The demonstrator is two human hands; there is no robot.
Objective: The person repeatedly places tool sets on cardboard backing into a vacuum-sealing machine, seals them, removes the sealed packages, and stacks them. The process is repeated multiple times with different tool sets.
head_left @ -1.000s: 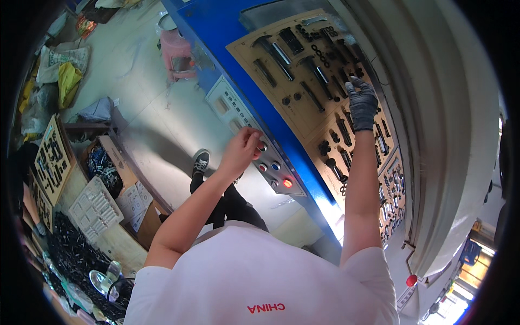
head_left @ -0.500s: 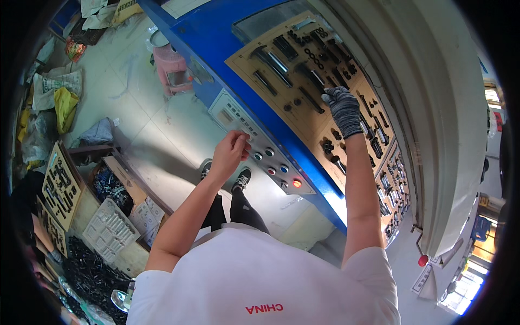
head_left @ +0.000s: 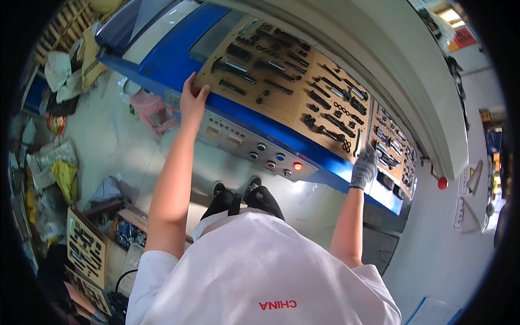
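Note:
A large tan board (head_left: 281, 108) packed with black and silver bolts, pins, nuts and rings lies on the blue machine bed (head_left: 162, 70). At its near left corner is my bare left hand (head_left: 193, 103), thumb and fingers apart, touching the edge. My right hand (head_left: 366, 167), in a grey knitted glove, rests at the board's near right corner, its fingers stretched out over the edge and a little blurred. A second board (head_left: 407, 172) of similar parts adjoins on the right. Neither hand visibly holds a loose part.
Below the bed is a control panel (head_left: 260, 149) with coloured buttons, one lit orange. A pale machine cover (head_left: 346, 49) arches over the far side; a red knob (head_left: 442, 183) hangs at right. Lower left, another person's arm (head_left: 81, 300) is near more parts boards (head_left: 86, 246). A pink stool (head_left: 150, 111) stands left.
My left hand has gone from above the control panel to the board's left corner. My right hand has come back from among the parts to the near right corner. The view has shifted.

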